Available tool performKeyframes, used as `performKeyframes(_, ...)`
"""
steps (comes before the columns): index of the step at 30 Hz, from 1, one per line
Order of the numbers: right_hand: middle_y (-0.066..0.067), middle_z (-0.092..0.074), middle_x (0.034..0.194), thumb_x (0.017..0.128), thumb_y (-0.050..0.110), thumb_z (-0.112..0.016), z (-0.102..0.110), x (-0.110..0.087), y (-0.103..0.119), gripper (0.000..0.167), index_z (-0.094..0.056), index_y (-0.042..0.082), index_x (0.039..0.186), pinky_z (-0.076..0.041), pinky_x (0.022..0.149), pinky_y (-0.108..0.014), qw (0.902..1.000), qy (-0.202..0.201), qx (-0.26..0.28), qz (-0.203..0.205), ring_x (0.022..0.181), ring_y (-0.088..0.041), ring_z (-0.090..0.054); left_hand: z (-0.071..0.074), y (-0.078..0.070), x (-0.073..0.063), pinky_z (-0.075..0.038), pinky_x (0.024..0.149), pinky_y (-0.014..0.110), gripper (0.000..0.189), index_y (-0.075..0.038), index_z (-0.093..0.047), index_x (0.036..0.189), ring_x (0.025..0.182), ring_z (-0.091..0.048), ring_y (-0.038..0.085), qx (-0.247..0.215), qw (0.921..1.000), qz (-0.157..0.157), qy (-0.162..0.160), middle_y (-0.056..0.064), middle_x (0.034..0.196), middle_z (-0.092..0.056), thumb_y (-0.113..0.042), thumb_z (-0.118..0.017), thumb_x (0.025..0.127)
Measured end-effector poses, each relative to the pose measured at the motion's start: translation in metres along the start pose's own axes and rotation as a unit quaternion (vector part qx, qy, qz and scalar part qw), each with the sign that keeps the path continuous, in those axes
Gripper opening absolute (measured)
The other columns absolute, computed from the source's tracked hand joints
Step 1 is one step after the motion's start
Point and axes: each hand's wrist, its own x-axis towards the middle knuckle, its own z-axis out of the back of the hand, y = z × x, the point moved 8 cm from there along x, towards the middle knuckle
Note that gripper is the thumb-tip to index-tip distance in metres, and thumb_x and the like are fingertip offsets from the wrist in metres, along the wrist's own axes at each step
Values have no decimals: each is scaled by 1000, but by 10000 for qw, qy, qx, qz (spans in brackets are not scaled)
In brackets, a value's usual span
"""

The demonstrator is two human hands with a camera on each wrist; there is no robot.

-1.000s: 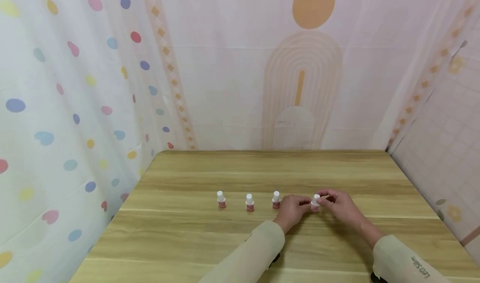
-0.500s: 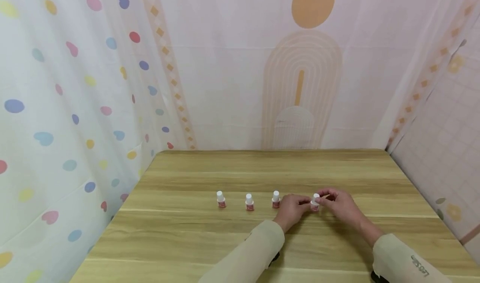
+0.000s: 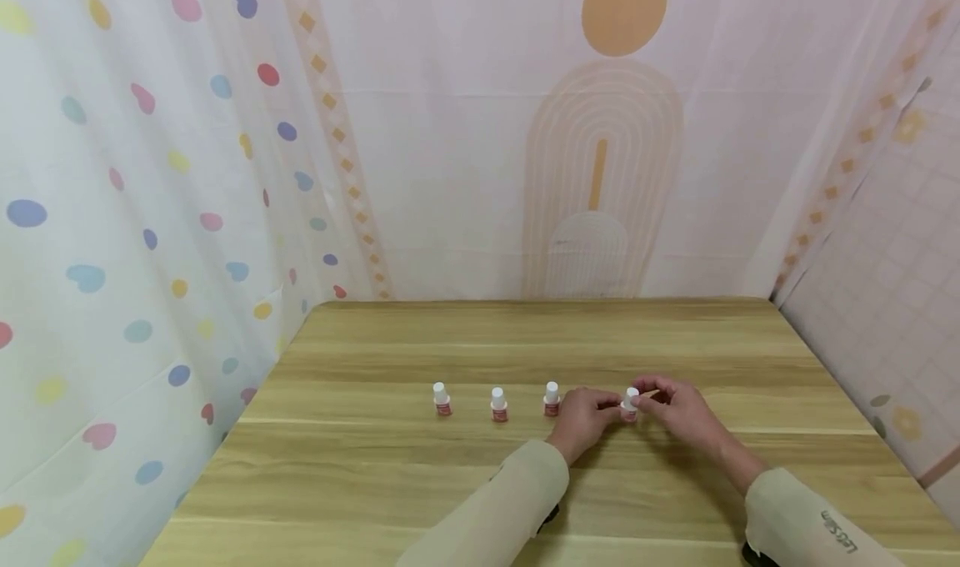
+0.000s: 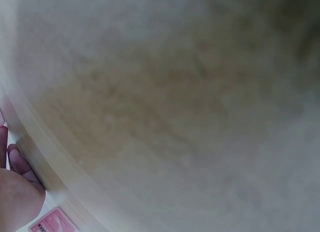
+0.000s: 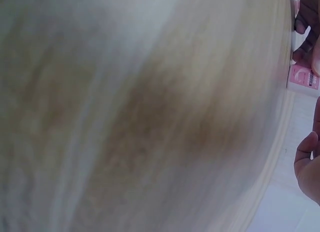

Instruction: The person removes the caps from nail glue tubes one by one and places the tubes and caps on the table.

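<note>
A small bottle with a white cap and a pink label (image 3: pixel 629 408) stands upright on the table between my two hands. My left hand (image 3: pixel 585 423) pinches it low on its left side with the fingertips. At the white cap, the thumb and finger of my right hand (image 3: pixel 682 413) hold on from the right. Just left of my left hand is a matching bottle (image 3: pixel 552 400), whose pink label (image 4: pixel 52 222) shows at the bottom of the left wrist view. The right wrist view catches the held bottle's label (image 5: pixel 304 78) at its right edge, beside the fingers.
Two more such bottles, a middle one (image 3: pixel 498 405) and a leftmost one (image 3: pixel 442 400), stand upright in the same row. The wooden table (image 3: pixel 360 484) ends at the back against a patterned curtain (image 3: pixel 450 175). A dotted curtain (image 3: pixel 150 300) hangs on the left.
</note>
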Motion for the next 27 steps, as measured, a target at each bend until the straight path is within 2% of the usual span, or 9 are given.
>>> performKeyframes(5,-7,-69,96,93,29,-71,1,2,-4,31,-69,4,112,-47,64,-31,9997,-50,-81,-230,83,-24,-59,0,1,0,-49,81,18,14,-11,-81,96,91,-64,0,-36,10000,33,-3,-4,97,-75,-21,-77,87)
performKeyframes(10,-7,-69,95,95,25,-69,0,1,-2,27,-69,3,112,-48,63,-31,9999,8,-56,-143,81,-24,-59,-1,2,-1,-49,79,17,13,-13,-81,96,89,-64,-2,-110,9999,84,34,-6,95,-75,-22,-77,87)
performKeyframes(17,-11,-70,101,98,21,-65,-1,-1,2,32,-66,-3,120,-50,68,-32,9999,104,14,55,85,-25,-62,0,2,-1,-48,77,17,14,-13,-81,96,86,-63,-2,-75,9999,62,26,-7,93,-75,-23,-76,87)
performKeyframes(24,-7,-70,97,93,26,-72,0,-2,1,30,-69,2,111,-48,64,-31,9997,-142,-65,-172,84,-21,-61,-1,2,-1,-48,77,16,14,-14,-82,94,85,-63,-4,-50,10000,-66,0,-8,91,-75,-25,-78,86)
performKeyframes(27,-7,-70,96,93,25,-71,0,-2,1,28,-69,2,110,-48,64,-31,9997,-165,-120,-138,83,-22,-61,-1,2,-1,-47,76,16,15,-14,-82,94,84,-62,-4,-6,10000,-61,14,-8,91,-75,-26,-78,86)
